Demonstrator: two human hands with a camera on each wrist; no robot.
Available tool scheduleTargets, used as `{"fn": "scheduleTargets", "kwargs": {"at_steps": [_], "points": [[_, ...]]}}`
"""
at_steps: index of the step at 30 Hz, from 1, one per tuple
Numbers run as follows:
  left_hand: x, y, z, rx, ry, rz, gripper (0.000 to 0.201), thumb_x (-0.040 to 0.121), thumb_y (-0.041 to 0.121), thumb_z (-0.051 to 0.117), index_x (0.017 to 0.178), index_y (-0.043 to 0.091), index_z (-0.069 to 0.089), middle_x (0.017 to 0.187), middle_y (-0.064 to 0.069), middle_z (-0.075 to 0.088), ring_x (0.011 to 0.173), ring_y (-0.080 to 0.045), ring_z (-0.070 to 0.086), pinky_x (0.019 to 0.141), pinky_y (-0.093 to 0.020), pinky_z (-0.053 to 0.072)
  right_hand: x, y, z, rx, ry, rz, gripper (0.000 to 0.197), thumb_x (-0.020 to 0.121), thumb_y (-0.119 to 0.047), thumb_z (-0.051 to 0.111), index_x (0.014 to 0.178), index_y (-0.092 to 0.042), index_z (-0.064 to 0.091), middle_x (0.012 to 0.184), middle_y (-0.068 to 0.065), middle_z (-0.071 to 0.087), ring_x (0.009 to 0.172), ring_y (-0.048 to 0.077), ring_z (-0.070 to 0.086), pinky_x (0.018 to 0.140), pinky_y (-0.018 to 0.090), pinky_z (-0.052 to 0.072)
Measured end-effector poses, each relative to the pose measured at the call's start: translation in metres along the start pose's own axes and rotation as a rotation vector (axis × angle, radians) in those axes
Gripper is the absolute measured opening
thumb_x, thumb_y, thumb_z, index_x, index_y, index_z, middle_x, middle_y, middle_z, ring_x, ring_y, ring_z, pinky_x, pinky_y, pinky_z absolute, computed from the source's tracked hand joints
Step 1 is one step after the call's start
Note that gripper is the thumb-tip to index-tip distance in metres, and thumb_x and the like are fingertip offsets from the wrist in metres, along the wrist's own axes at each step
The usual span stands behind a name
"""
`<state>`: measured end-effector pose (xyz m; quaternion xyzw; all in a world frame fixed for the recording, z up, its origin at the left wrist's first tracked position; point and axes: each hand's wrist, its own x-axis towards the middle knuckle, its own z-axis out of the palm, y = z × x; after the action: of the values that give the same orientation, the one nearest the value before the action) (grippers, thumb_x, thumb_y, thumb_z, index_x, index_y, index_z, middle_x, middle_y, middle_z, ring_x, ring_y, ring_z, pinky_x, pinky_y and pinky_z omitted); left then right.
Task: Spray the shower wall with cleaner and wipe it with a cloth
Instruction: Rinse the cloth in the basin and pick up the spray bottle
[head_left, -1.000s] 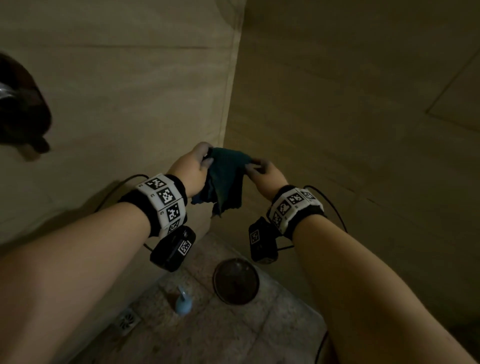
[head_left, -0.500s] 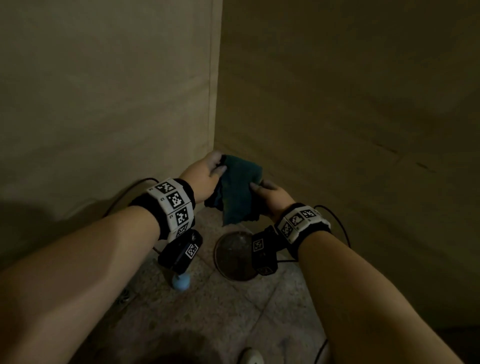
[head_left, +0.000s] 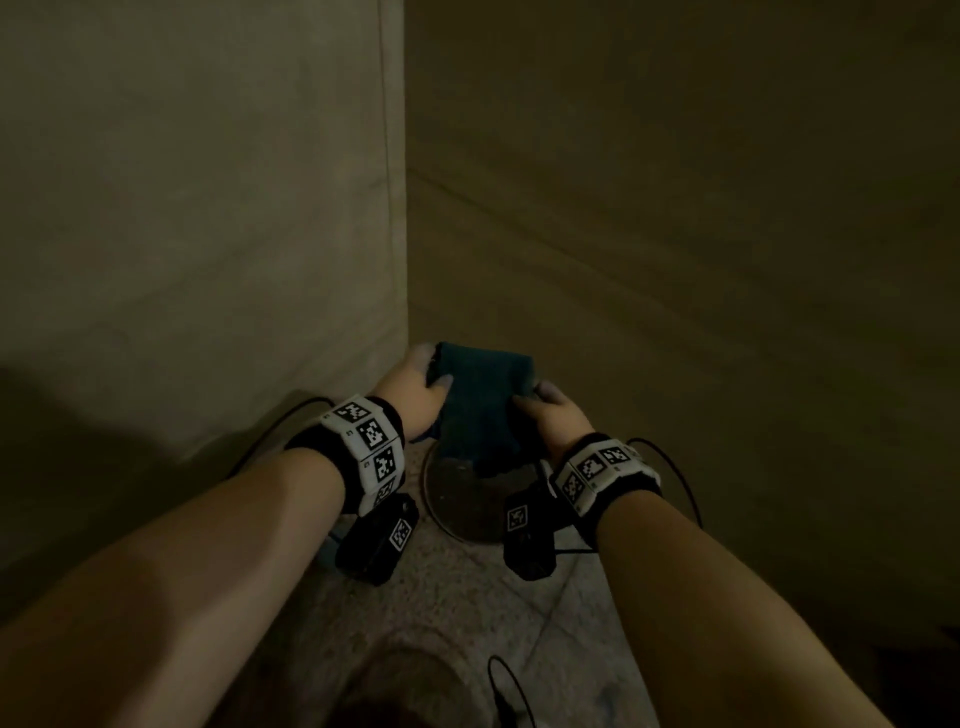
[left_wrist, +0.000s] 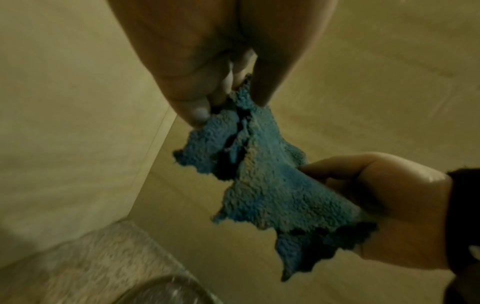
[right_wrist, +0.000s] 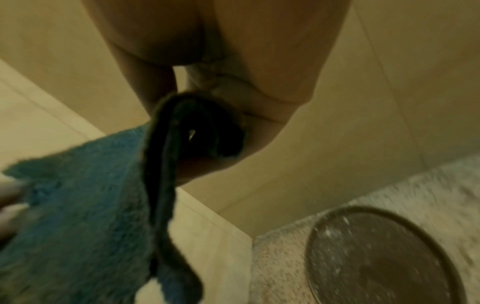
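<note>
At frame centre, before the wall corner, a soft, light, limp cloth (head_left: 480, 410) is pinched at opposite edges by left hand (head_left: 415, 397) and right hand (head_left: 553, 418); bunching is judged easiest for wiping.

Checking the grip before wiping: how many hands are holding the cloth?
2. The left hand pinches the teal terry cloth at its left edge; the right hand grips its right edge, in front of the beige shower wall.
</note>
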<state>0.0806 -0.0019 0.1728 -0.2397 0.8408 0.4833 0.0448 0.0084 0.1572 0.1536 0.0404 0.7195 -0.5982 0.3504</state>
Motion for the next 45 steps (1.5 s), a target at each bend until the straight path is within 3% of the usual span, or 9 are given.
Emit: {"fn": "scheduleTargets", "kwargs": {"at_steps": [4,8,11,13,17,23,30,39,45], "points": [[0.027,-0.056,0.038,-0.008,0.02,-0.028,0.046,0.097,0.019,0.048,0.14,0.009,0.034,0.144,-0.014,0.041,0.131,-0.032,0.042,0.107,-0.038,0.038,0.042,0.06,0.002,0.034,0.024,0.02,0.022,0.094,-0.005,0.05,0.088,-0.024,0.06,0.113,0.015,0.061,0.11,0.039,0.059,0.101,0.055,0.044],[0.05,-0.104,0.067,-0.088,-0.026,-0.069,0.049,0.097,0.015,0.049,0.142,0.01,0.03,0.144,-0.014,0.038,0.131,-0.031,0.041,0.109,-0.039,0.037,0.08,0.108,0.004,0.104,0.033,-0.001,0.025,0.096,-0.001,0.047,0.088,-0.022,0.058,0.094,0.009,0.063,0.083,0.027,0.061,0.079,0.041,0.051],[0.061,-0.131,0.081,-0.132,-0.025,-0.095,0.052,0.096,0.012,0.05,0.143,0.01,0.029,0.146,-0.014,0.038,0.129,-0.032,0.042,0.109,-0.042,0.038,0.102,0.134,0.009,0.101,0.009,-0.007,0.025,0.097,-0.001,0.046,0.088,-0.022,0.057,0.091,0.005,0.062,0.079,0.022,0.06,0.073,0.035,0.05],[0.065,-0.144,0.09,-0.13,-0.018,-0.109,0.054,0.096,0.011,0.049,0.145,0.011,0.027,0.147,-0.014,0.038,0.129,-0.031,0.043,0.106,-0.038,0.04,0.115,0.148,0.011,0.099,-0.003,-0.02,0.023,0.097,-0.002,0.045,0.091,-0.02,0.057,0.099,0.009,0.061,0.08,0.022,0.059,0.074,0.036,0.049],[0.076,-0.165,0.11,-0.133,-0.01,-0.134,0.052,0.098,0.01,0.046,0.145,0.013,0.025,0.143,-0.01,0.041,0.127,-0.029,0.045,0.093,-0.029,0.039,0.138,0.166,0.01,0.103,0.002,-0.011,0.03,0.098,-0.002,0.043,0.125,-0.012,0.052,0.113,0.011,0.061,0.088,0.025,0.059,0.08,0.037,0.05],[0.101,-0.184,0.14,-0.114,0.004,-0.158,0.057,0.095,0.012,0.05,0.147,0.017,0.026,0.137,-0.01,0.049,0.118,-0.031,0.052,0.09,-0.033,0.045,0.186,0.193,-0.003,0.002,0.015,0.038,0.032,0.095,-0.004,0.05,0.125,-0.011,0.053,0.127,0.016,0.058,0.11,0.033,0.058,0.104,0.048,0.043],[0.152,-0.208,0.185,-0.13,-0.062,-0.204,0.065,0.093,0.005,0.053,0.149,0.015,0.021,0.148,-0.01,0.038,0.132,-0.03,0.042,0.106,-0.038,0.04,0.246,0.23,-0.031,-0.11,0.005,0.088,0.044,0.093,-0.006,0.054,0.135,-0.012,0.045,0.132,0.015,0.055,0.116,0.036,0.056,0.101,0.046,0.046],[0.21,-0.241,0.241,0.054,-0.21,-0.293,0.071,0.093,0.019,0.056,0.151,0.019,0.015,0.151,-0.009,0.033,0.134,-0.028,0.04,0.107,-0.033,0.039,0.31,0.288,-0.05,-0.166,-0.025,0.187,0.059,0.093,-0.007,0.053,0.146,-0.02,0.033,0.142,0.01,0.049,0.124,0.033,0.051,0.108,0.048,0.039],[0.235,-0.256,0.258,0.039,-0.263,-0.32,0.07,0.093,0.013,0.054,0.151,0.017,0.015,0.148,-0.009,0.036,0.13,-0.03,0.043,0.106,-0.035,0.039,0.335,0.308,-0.055,-0.169,-0.041,0.199,0.073,0.086,-0.008,0.061,0.148,-0.026,0.027,0.142,0.009,0.049,0.125,0.033,0.051,0.108,0.05,0.04]]}}
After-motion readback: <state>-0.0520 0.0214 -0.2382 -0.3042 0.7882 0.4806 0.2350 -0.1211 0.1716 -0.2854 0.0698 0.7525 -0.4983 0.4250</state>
